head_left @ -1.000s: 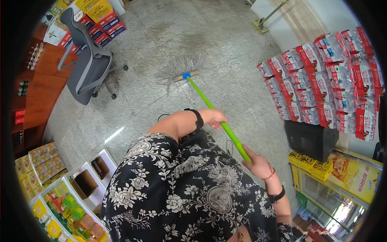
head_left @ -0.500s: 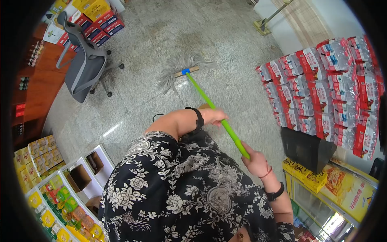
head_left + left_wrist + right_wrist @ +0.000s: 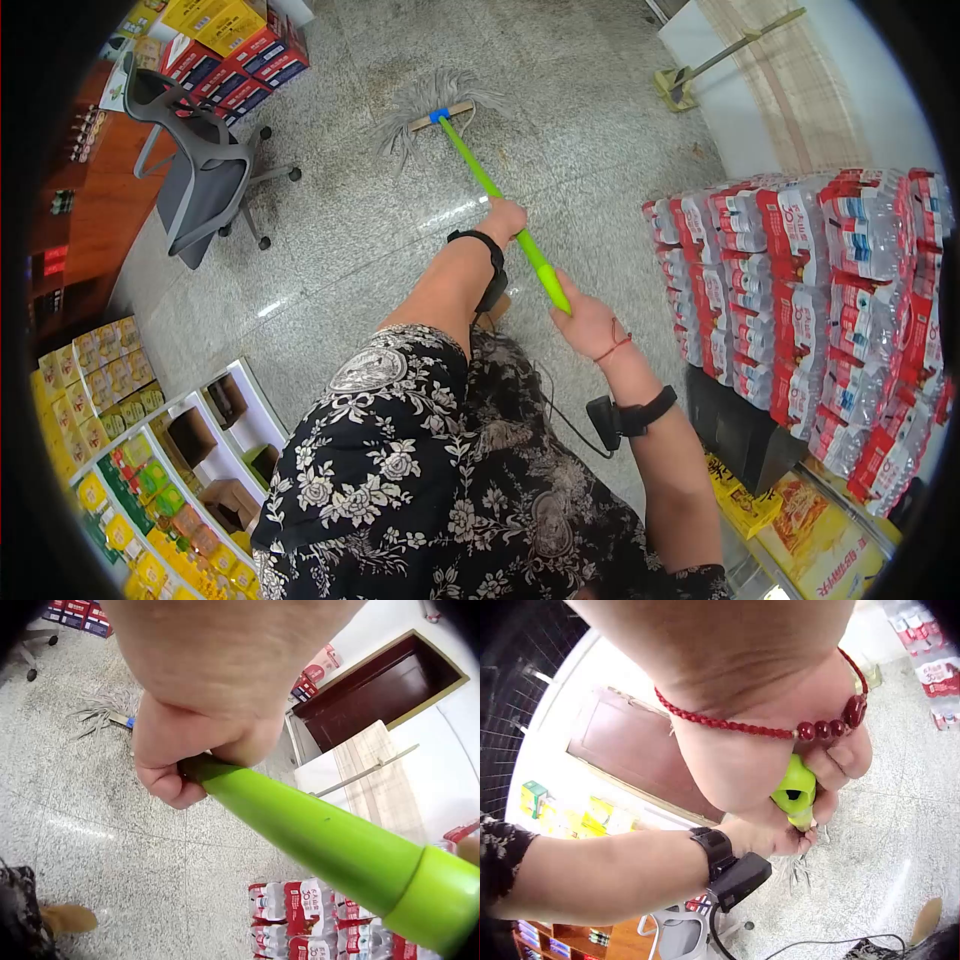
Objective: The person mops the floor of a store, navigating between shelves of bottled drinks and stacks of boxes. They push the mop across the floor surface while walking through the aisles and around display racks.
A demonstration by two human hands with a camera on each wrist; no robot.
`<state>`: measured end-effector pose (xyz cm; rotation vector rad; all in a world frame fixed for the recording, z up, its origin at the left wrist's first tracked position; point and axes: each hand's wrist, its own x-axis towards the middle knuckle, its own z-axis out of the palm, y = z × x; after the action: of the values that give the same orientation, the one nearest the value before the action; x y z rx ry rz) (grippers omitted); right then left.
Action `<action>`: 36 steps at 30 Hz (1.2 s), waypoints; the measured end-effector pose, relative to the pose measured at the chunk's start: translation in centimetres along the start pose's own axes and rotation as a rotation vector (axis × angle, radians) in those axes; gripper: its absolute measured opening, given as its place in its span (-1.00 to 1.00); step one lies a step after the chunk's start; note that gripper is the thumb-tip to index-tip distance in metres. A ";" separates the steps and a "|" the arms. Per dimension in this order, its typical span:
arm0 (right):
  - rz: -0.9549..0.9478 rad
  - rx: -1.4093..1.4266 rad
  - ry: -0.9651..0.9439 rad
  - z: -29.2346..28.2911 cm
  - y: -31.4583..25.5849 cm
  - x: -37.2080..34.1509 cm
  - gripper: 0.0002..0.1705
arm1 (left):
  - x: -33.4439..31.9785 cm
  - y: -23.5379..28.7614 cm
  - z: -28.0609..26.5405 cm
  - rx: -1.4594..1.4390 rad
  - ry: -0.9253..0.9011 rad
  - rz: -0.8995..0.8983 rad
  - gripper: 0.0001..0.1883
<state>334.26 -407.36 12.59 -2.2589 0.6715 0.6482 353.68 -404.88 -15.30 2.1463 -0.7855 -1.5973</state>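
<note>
A string mop (image 3: 440, 100) with a bright green handle lies with its grey strands spread on the speckled floor, ahead of the person. My left hand (image 3: 505, 218) grips the handle partway down; in the left wrist view its fingers (image 3: 169, 784) curl round the green pole (image 3: 300, 832). My right hand (image 3: 585, 322) holds the handle's top end, and in the right wrist view the fingers (image 3: 832, 765) wrap it, with the hollow end (image 3: 795, 791) showing. A blue clamp (image 3: 439, 116) joins the pole to the wooden head bar.
A grey swivel chair (image 3: 200, 165) stands left, near red boxes (image 3: 235, 75). Stacked packs of bottled water (image 3: 790, 270) line the right side, above a black box (image 3: 740, 425). Shelves of packaged goods (image 3: 160, 480) are at lower left. A long-handled tool (image 3: 680, 88) leans at the far right wall.
Both arms have stretched forward, pushing the mop head farther away over the floor. The left hand has moved forward and left with the handle. Both hands keep their grip.
</note>
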 end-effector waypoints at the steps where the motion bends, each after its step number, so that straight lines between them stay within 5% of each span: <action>1: 0.009 0.011 -0.011 -0.5 0.4 0.6 -0.24 | -0.1 0.9 -0.7 -0.001 0.002 -0.004 -0.58; 6: -0.014 0.004 -0.054 -1.7 2.1 0.8 -0.24 | -0.4 3.6 -1.6 0.609 -0.055 0.114 -0.82; 9: -0.013 -0.008 -0.064 -1.8 3.6 -2.3 -0.24 | 1.6 2.6 2.7 0.566 -0.042 0.153 -0.81; 13: -0.012 0.022 -0.063 -1.2 8.1 -9.6 -0.24 | -5.8 9.0 8.0 0.845 -0.114 0.238 -0.81; 15: 0.010 0.051 -0.072 -0.4 10.2 -15.2 -0.24 | -3.2 6.5 16.1 0.294 -0.177 0.211 -0.81; 19: 0.021 0.096 -0.058 1.8 16.0 -26.6 -0.22 | -14.1 14.0 24.2 0.270 -0.189 0.256 -0.75; 21: 0.044 0.147 -0.041 3.0 18.7 -32.6 -0.21 | -17.5 16.9 28.5 -0.050 -0.384 -0.055 -0.64; 25: 0.067 0.232 0.030 3.7 22.2 -42.9 -0.22 | -20.9 20.0 36.7 -0.159 -0.546 -0.024 -0.49; 26: 0.219 0.233 -0.066 2.8 22.0 -44.8 -0.25 | -21.6 20.9 38.3 -0.127 -0.628 -0.036 -0.48; 30: 0.289 0.225 -0.051 2.1 23.5 -50.2 -0.29 | -24.1 23.7 41.8 -0.099 -0.804 -0.037 -0.44; 36: 0.197 0.136 0.031 1.9 25.5 -49.8 -0.30 | -23.9 26.2 42.5 -0.218 -0.665 -0.110 -0.52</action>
<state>281.05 -408.26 29.89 -2.0978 0.9340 0.6425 302.38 -408.73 5.14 1.5252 -0.6306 -2.3739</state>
